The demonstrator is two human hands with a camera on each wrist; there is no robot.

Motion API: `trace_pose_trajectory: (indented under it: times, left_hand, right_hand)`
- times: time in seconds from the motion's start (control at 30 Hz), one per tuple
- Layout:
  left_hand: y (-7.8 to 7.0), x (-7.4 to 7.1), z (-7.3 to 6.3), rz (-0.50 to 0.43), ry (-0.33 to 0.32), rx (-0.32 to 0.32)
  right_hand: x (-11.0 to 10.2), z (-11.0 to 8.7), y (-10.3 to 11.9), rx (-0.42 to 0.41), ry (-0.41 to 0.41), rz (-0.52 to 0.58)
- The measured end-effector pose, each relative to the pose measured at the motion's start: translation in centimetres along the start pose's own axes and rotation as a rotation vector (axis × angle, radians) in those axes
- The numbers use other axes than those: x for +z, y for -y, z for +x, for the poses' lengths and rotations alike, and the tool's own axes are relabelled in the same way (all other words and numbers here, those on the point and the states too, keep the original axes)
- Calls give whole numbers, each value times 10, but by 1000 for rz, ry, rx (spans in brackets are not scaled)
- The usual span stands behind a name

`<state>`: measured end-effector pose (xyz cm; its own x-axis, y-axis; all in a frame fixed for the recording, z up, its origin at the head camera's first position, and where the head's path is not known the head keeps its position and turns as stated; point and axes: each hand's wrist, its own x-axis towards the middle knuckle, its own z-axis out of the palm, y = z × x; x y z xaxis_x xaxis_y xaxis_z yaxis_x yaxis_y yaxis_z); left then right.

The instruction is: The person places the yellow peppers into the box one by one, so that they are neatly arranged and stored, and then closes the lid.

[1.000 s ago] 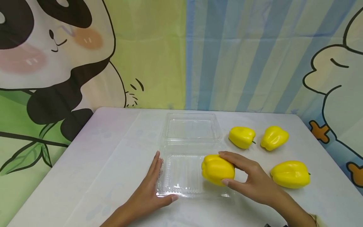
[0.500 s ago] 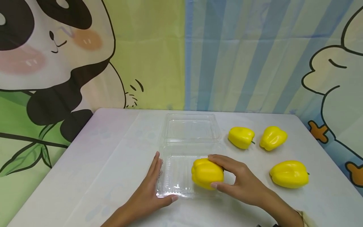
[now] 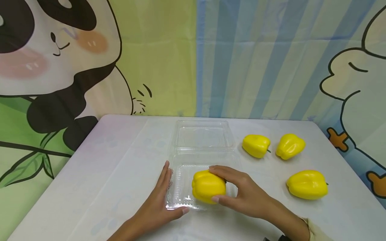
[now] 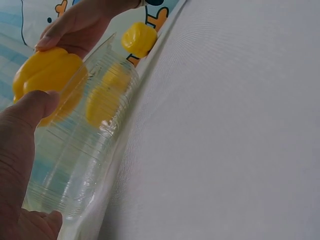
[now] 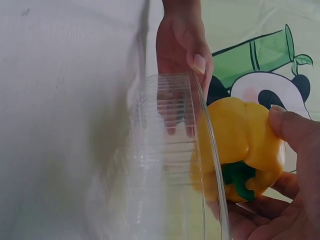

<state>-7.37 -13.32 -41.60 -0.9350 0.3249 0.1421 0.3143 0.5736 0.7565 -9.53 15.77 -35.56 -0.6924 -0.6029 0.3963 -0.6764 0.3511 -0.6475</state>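
Note:
My right hand (image 3: 244,192) grips a yellow bell pepper (image 3: 208,186) between thumb and fingers, over the base of a clear plastic clamshell box (image 3: 185,174). In the right wrist view the pepper (image 5: 245,140) shows its green stem and sits partly below the box's rim. My left hand (image 3: 156,201) lies along the box's left front corner, fingers straight and thumb at the front edge. From the left wrist view, that thumb (image 4: 35,107) is by the box's rim, in front of the held pepper (image 4: 55,75). Whether the pepper touches the box floor, I cannot tell.
The box's lid (image 3: 203,134) lies folded back behind its base. To the right on the white table (image 3: 120,160) are a yellow pepper (image 3: 256,146) near the lid, another pepper (image 3: 290,146) beside it, and a third pepper (image 3: 307,184) nearer the front. A printed curtain (image 3: 169,60) hangs behind.
My right hand has carried the pepper leftward and slightly toward me, from the box's right side to the middle of its base. My left hand has stayed in place.

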Motion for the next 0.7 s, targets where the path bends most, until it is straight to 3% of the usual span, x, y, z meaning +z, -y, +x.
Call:
trace_pose_trajectory:
  times: [0.33, 0.7]
  left_hand:
    - [-1, 0, 0, -21, -8, 14]
    - [-1, 0, 0, -33, 7, 2]
  right_hand:
    - [16, 8, 2, 17, -41, -27]
    - [32, 21, 3, 16, 6, -17]
